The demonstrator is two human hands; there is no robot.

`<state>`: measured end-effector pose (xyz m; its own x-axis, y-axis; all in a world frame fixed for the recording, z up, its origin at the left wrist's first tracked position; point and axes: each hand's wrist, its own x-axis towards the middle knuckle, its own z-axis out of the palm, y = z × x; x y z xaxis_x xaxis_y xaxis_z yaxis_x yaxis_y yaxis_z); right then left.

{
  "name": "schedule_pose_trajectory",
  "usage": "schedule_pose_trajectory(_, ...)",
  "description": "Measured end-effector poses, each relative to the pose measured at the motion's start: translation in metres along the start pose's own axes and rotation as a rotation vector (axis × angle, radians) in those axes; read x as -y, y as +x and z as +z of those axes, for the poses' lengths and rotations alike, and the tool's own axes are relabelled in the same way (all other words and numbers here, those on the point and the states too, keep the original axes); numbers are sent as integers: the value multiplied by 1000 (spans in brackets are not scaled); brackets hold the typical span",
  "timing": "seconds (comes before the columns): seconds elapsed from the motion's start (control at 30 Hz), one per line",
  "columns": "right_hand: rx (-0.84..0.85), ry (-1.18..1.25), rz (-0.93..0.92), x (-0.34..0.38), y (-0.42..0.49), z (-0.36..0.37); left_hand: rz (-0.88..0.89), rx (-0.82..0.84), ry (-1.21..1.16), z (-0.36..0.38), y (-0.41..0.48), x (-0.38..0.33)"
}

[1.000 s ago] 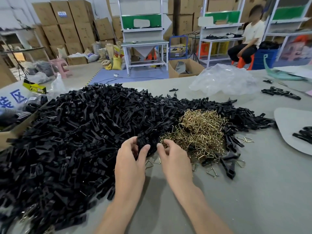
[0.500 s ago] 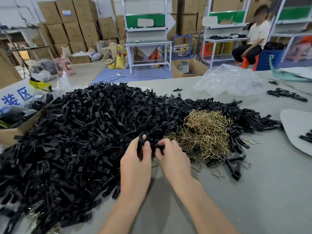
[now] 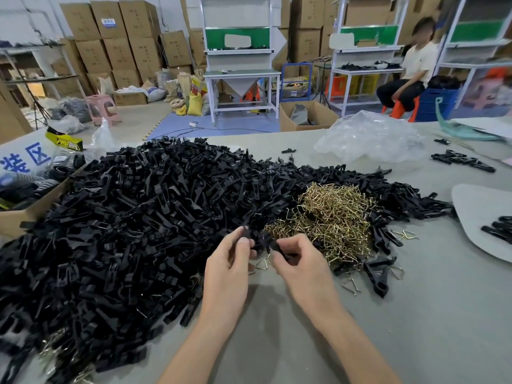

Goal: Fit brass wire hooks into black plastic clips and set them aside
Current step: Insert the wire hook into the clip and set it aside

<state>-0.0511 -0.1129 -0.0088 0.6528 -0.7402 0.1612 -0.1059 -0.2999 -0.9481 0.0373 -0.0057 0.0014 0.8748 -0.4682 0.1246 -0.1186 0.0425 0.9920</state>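
Now | grey table (image 3: 415, 328) heaped with clips (image 3: 133, 231) | cartons (image 3: 122, 37) behind | left fingers (image 3: 243, 243), right fingers (image 3: 302, 245) each pinch one

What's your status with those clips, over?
Left hand pinching one clip, right hand gripping second clip. Brass hook heap just beyond right hand. Nothing blocking.

Across the left and middle of the bench (image 3: 415, 322), a clip heap (image 3: 124, 231). Against its right flank, a hook pile (image 3: 332, 223). Behind both, a plastic bag (image 3: 368, 137). Near the far right corner, a clip cluster (image 3: 462, 160). At the right edge, a sheet (image 3: 479, 206) bearing clips (image 3: 498, 228). At the left edge, a carton (image 3: 13, 220). Before both piles, left hand (image 3: 227, 270) and right hand (image 3: 302, 266), one clip (image 3: 261, 241) between them.
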Motion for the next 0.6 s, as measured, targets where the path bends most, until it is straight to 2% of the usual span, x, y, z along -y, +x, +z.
schedule_pose_trajectory(0.1, 35, 211, 29, -6, -8, -14, -44, 113, -55, 9, -9, 0)
schedule_pose_trajectory(0.2, 79, 283, 32, -6, -7, -20, -93, 175, -110, 16, -17, 1)
schedule_pose_trajectory(0.43, -20, 136, -42, -8, -11, -18, -94, 175, -117, 20, -18, 0)
schedule_pose_trajectory(0.6, 52, 153, -49, -7, -14, -16, -128, 137, -143, 18, -15, 3)
